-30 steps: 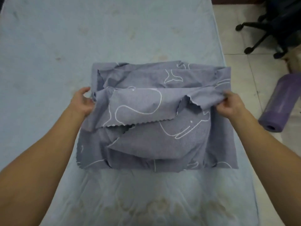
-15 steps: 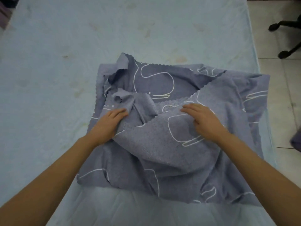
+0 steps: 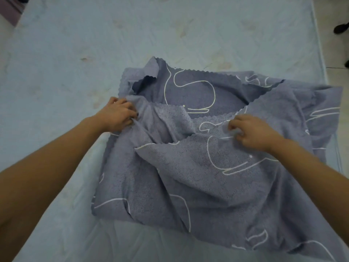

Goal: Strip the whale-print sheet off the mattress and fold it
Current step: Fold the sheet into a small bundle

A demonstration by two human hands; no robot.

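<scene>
From the head camera, the only view I have, the whale-print sheet (image 3: pixel 217 167) is already off the bed. It lies as a loose, roughly square bundle on the bare pale-blue mattress (image 3: pixel 170 35), towards the near right, and its right edge reaches the side of the mattress. The layers aren't squared up. Scalloped edges cross in the middle, one corner stands curled at the far left, and a flap sags open in the centre.

My left hand (image 3: pixel 117 116) is at the left edge of the bundle. Its fingers (image 3: pixel 130 110) are curled into a gathered ridge of cloth and grip it. I judge that grip is there to anchor that side and take up the slack.

My right hand (image 3: pixel 253 133) rests on the top layer right of centre, just near of a scalloped edge. Its fingers (image 3: pixel 234 125) are bent down into the fabric and seem to pinch a fold of it, though blur makes the contact hard to read. With the hands set apart like this, the top layer can be drawn taut between them.

I'd say stripping is finished and folding is partway done, with this step being to tidy the skewed layers. The cloth looks soft and limp, so pulling one layer may drag those beneath it askew.

Past the right side of the mattress I see tiled floor (image 3: pixel 336 53) and a dark chair castor (image 3: pixel 341 28).
</scene>
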